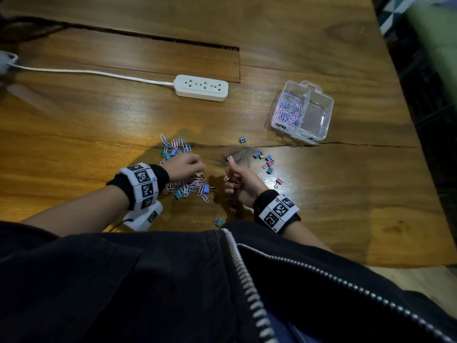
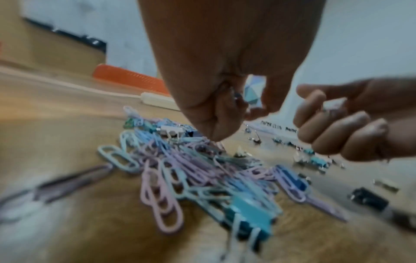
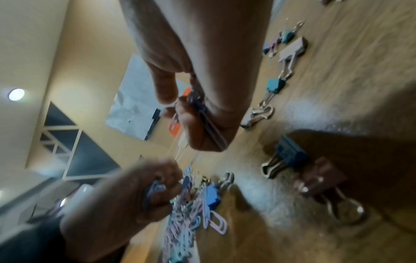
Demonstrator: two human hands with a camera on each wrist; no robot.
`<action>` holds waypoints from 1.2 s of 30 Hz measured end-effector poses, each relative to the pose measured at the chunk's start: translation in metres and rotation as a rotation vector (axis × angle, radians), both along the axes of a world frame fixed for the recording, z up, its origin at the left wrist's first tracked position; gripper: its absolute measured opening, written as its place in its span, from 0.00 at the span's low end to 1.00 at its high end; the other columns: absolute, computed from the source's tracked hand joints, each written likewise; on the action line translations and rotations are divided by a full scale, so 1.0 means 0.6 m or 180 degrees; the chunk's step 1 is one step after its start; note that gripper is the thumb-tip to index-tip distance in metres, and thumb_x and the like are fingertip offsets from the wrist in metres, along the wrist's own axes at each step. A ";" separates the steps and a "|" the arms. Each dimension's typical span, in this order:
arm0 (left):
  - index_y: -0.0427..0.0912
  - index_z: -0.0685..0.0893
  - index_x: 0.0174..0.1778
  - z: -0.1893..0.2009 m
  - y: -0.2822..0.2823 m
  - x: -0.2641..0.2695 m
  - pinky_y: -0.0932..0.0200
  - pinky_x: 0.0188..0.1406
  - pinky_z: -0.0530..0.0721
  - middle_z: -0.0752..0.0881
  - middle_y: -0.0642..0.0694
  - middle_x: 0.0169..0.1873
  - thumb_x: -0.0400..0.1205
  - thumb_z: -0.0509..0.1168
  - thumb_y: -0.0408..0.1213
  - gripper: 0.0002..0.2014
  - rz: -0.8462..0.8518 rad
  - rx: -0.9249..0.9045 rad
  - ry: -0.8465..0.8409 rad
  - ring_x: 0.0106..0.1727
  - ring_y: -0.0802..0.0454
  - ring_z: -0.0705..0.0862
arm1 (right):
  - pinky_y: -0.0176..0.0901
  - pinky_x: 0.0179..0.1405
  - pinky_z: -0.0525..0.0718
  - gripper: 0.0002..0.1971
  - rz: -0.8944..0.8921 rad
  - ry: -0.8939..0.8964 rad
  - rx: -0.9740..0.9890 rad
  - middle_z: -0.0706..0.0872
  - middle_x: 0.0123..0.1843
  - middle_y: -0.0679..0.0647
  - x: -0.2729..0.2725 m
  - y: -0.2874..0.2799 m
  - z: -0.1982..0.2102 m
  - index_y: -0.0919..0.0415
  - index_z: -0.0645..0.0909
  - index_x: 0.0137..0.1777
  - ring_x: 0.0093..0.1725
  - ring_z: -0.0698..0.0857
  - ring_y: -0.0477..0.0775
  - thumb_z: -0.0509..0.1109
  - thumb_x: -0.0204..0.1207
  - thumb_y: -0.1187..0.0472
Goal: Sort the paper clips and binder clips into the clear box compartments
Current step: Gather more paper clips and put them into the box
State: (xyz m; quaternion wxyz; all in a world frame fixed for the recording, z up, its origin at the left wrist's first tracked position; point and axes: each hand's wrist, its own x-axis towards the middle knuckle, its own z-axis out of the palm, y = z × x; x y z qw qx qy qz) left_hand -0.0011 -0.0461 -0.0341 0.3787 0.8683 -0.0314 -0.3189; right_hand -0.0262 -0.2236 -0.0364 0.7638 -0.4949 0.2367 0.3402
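A heap of pink and blue paper clips (image 1: 183, 186) (image 2: 191, 169) lies on the wooden table, with a few blue binder clips (image 1: 205, 188) mixed in. My left hand (image 1: 199, 167) (image 2: 234, 113) hovers over the heap with curled fingers and pinches blue paper clips (image 3: 155, 192). Just to the right, my right hand (image 1: 231, 174) (image 3: 191, 110) is closed round a small bunch of paper clips (image 3: 211, 129). Loose binder clips (image 1: 268, 164) are scattered right of it. The clear box (image 1: 329, 112) stands at the far right with paper clips (image 1: 289, 107) in its left compartment.
A white power strip (image 1: 201, 88) with its cable lies beyond the heap, before a long slot (image 1: 148, 38) in the table. Two binder clips (image 3: 290, 154) lie under my right wrist, and one (image 1: 218, 222) by my jacket. The table edge runs down the right.
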 end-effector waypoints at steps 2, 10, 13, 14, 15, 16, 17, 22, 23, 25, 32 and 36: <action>0.41 0.70 0.31 0.004 0.006 -0.001 0.71 0.12 0.67 0.71 0.48 0.26 0.82 0.55 0.33 0.12 0.0792 -0.1049 0.0757 0.16 0.62 0.69 | 0.33 0.21 0.68 0.17 0.0317 -0.0275 -0.0582 0.68 0.26 0.48 0.001 0.008 -0.010 0.55 0.68 0.27 0.22 0.67 0.45 0.68 0.76 0.56; 0.40 0.71 0.30 0.006 0.023 -0.002 0.74 0.09 0.61 0.73 0.50 0.20 0.80 0.50 0.32 0.12 0.1583 -0.1882 0.1364 0.13 0.59 0.66 | 0.50 0.50 0.81 0.16 0.2100 -0.1607 -0.2848 0.82 0.48 0.60 -0.001 0.049 -0.007 0.56 0.67 0.35 0.48 0.79 0.56 0.76 0.67 0.63; 0.43 0.73 0.29 -0.001 0.026 -0.004 0.69 0.14 0.66 0.73 0.51 0.21 0.80 0.62 0.40 0.13 0.1167 -0.0845 0.1048 0.18 0.58 0.68 | 0.40 0.41 0.79 0.13 0.2111 -0.1688 -0.3031 0.80 0.46 0.57 0.008 0.047 -0.012 0.59 0.70 0.39 0.46 0.77 0.54 0.75 0.69 0.63; 0.44 0.74 0.29 -0.003 0.028 -0.006 0.66 0.20 0.71 0.76 0.51 0.24 0.77 0.67 0.41 0.12 0.0839 -0.0340 0.0725 0.23 0.56 0.72 | 0.34 0.35 0.75 0.13 0.2025 -0.1719 -0.3080 0.77 0.44 0.55 0.013 0.043 -0.012 0.58 0.69 0.37 0.44 0.76 0.52 0.73 0.71 0.64; 0.44 0.75 0.31 -0.002 0.029 -0.010 0.65 0.26 0.73 0.78 0.51 0.27 0.75 0.70 0.42 0.12 0.0478 0.0093 0.0394 0.28 0.55 0.75 | 0.30 0.31 0.70 0.15 0.1934 -0.1762 -0.3186 0.76 0.44 0.54 0.019 0.037 -0.012 0.56 0.67 0.33 0.44 0.74 0.51 0.71 0.72 0.65; 0.44 0.76 0.33 0.001 0.029 -0.014 0.65 0.29 0.74 0.79 0.51 0.31 0.73 0.72 0.43 0.11 0.0150 0.0428 0.0128 0.33 0.55 0.76 | 0.28 0.29 0.68 0.17 0.1823 -0.1819 -0.3284 0.75 0.43 0.54 0.025 0.031 -0.013 0.54 0.64 0.31 0.43 0.74 0.51 0.69 0.73 0.67; 0.45 0.78 0.37 0.005 0.028 -0.019 0.65 0.31 0.73 0.78 0.52 0.34 0.71 0.74 0.44 0.12 -0.0132 0.0723 -0.0070 0.36 0.55 0.76 | 0.28 0.29 0.68 0.18 0.1711 -0.1837 -0.3325 0.75 0.42 0.54 0.031 0.025 -0.014 0.54 0.63 0.30 0.43 0.74 0.51 0.68 0.74 0.68; 0.44 0.77 0.53 -0.003 0.025 -0.028 0.63 0.36 0.71 0.73 0.55 0.35 0.72 0.72 0.45 0.18 -0.0737 0.1145 -0.0330 0.41 0.55 0.73 | 0.33 0.27 0.69 0.19 0.1420 -0.1732 -0.3082 0.72 0.28 0.47 0.034 0.010 -0.018 0.53 0.65 0.27 0.30 0.72 0.45 0.72 0.72 0.56; 0.44 0.77 0.50 -0.006 0.023 -0.028 0.64 0.33 0.70 0.73 0.55 0.33 0.73 0.71 0.45 0.15 -0.0718 0.1127 -0.0368 0.38 0.55 0.73 | 0.32 0.27 0.69 0.20 0.1468 -0.1725 -0.3007 0.72 0.27 0.47 0.030 0.012 -0.018 0.54 0.65 0.26 0.28 0.71 0.44 0.73 0.71 0.55; 0.45 0.76 0.44 -0.011 0.019 -0.027 0.63 0.29 0.68 0.73 0.55 0.29 0.75 0.69 0.46 0.11 -0.0700 0.1144 -0.0416 0.35 0.54 0.73 | 0.32 0.27 0.70 0.20 0.1751 -0.1727 -0.2884 0.72 0.27 0.47 0.019 0.019 -0.018 0.55 0.65 0.26 0.27 0.71 0.43 0.74 0.69 0.53; 0.46 0.72 0.38 -0.015 0.016 -0.024 0.63 0.29 0.68 0.73 0.53 0.29 0.81 0.61 0.47 0.10 -0.0769 0.1204 -0.0426 0.34 0.54 0.73 | 0.42 0.33 0.71 0.22 0.2601 -0.2143 -0.3513 0.72 0.29 0.49 -0.002 0.049 -0.026 0.54 0.63 0.28 0.33 0.73 0.51 0.70 0.71 0.46; 0.48 0.68 0.33 -0.017 0.025 -0.027 0.61 0.31 0.67 0.72 0.52 0.30 0.84 0.56 0.45 0.13 -0.0355 0.0612 -0.0247 0.34 0.52 0.71 | 0.45 0.41 0.74 0.17 0.2706 -0.2489 -0.3782 0.84 0.45 0.59 -0.007 0.054 -0.015 0.59 0.72 0.43 0.45 0.81 0.57 0.65 0.75 0.44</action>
